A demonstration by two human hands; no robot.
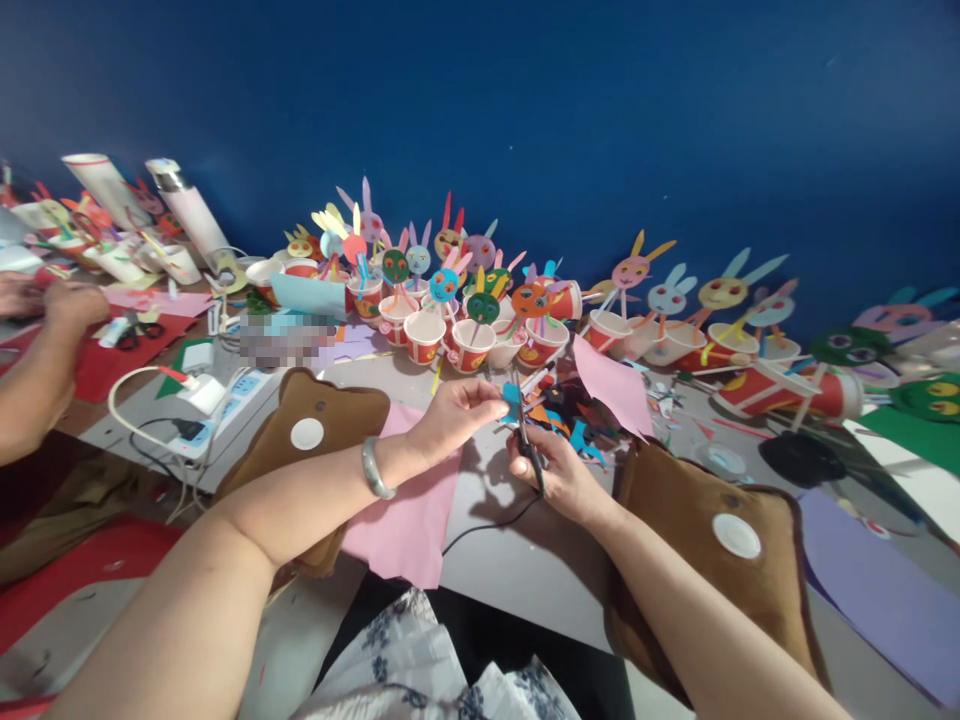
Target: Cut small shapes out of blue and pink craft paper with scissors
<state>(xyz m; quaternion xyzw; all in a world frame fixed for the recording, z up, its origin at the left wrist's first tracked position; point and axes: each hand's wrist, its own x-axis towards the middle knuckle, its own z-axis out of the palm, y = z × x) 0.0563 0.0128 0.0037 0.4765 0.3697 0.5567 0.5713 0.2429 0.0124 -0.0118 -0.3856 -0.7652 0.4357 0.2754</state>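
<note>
Between the thumb and fingers of my left hand (469, 412) is a small piece of blue paper (511, 393). My right hand (559, 470) grips a pair of black-handled scissors (531, 462), whose blades point up at the blue piece. Whether the blades are touching the paper is hard to tell. Both hands hover over the grey table (487, 555), just in front of a heap of coloured paper scraps (559, 415). A sheet of pink paper (409, 510) lies under my left wrist.
Brown cushions (675, 520) lie beside both forearms. Paper cups with rabbit-faced figures (472, 340) line the blue wall. A power strip (236, 405) with plugs and cables stands at left. Purple paper (877, 580) lies right. Another person's arm (45, 370) reaches in at far left.
</note>
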